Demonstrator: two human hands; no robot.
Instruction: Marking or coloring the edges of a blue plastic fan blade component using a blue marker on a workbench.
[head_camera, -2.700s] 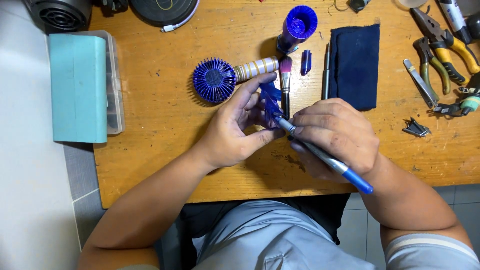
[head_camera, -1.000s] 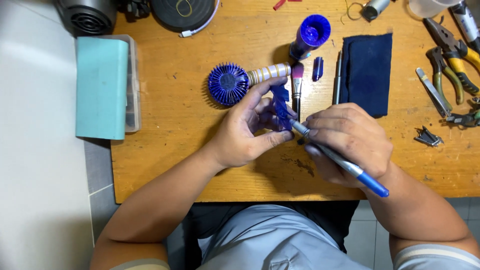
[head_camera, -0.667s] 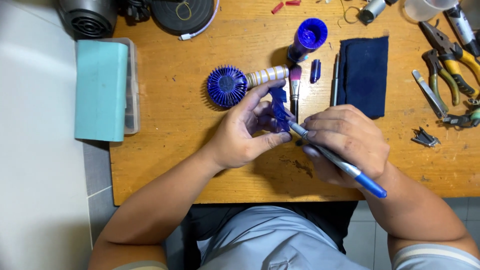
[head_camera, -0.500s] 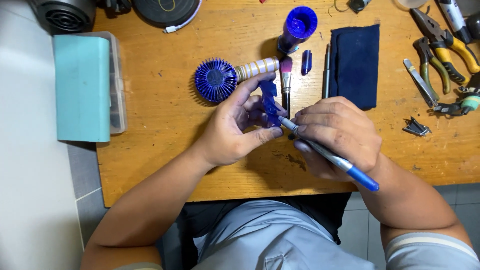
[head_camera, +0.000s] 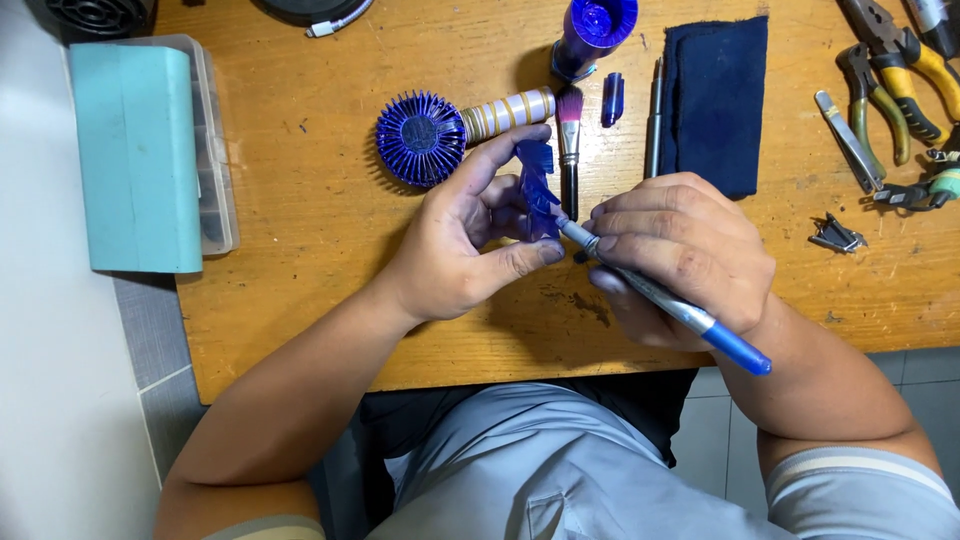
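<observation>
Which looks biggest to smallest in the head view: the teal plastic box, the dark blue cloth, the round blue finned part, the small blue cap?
1. Teal plastic box
2. Dark blue cloth
3. Round blue finned part
4. Small blue cap

All lie on the wooden table, so nearness hardly skews this.

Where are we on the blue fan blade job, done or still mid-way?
Mid-way. Done: the round blue grille lies off on the table. In hand: the left hand holds the small blue blade piece while the right hand works a blue-ended tool against it. Left: grille, blade piece and striped handle lie unassembled.
</observation>
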